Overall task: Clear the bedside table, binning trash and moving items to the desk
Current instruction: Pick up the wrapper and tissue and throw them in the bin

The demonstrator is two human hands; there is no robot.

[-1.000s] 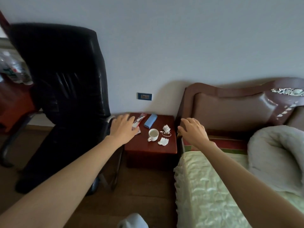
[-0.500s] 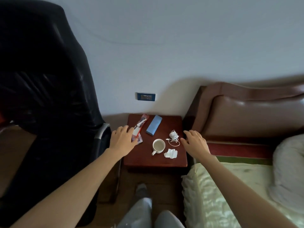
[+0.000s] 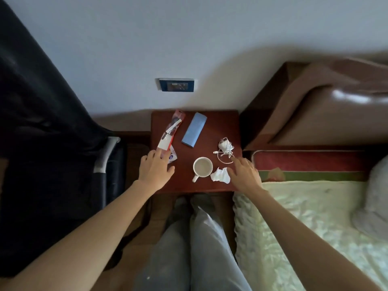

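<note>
Left hand (image 3: 156, 172) flat over the front-left of the counter (image 3: 184, 185), fingers straight and loosely spread, index tip touching the white end of a long red-and-clear plastic wrapper (image 3: 171, 131); nothing pinched. A smaller crinkled white packet (image 3: 172, 158) with a blue mark lies partly under those fingers. Right hand (image 3: 245, 175) spread over the front-right of the counter, fingers extended and relaxed, gripping nothing; fingertips just beside the crumpled white tissue (image 3: 220, 175) and close to the charger cable loop. Counter is a square, glossy dark red-brown wood top. Taking the white ceramic mug (image 3: 202, 167) as reference: round, glazed, handle pointing toward the person, pale inside, contents unclear. Tissue is just right of the mug, touching or nearly so. White charger (image 3: 225, 146), a smooth plastic block with thin coiled cable, sits behind-right of the mug. Flat blue rectangular case (image 3: 194, 130), matte, lies behind the mug, angled. Wrapper is behind-left of the mug, roughly parallel to the case. Black leather chair (image 3: 42, 122) well left of the mug; bed (image 3: 304, 227) with wrinkled satin cover to its right, padded brown headboard (image 3: 325, 101) behind that.
</note>
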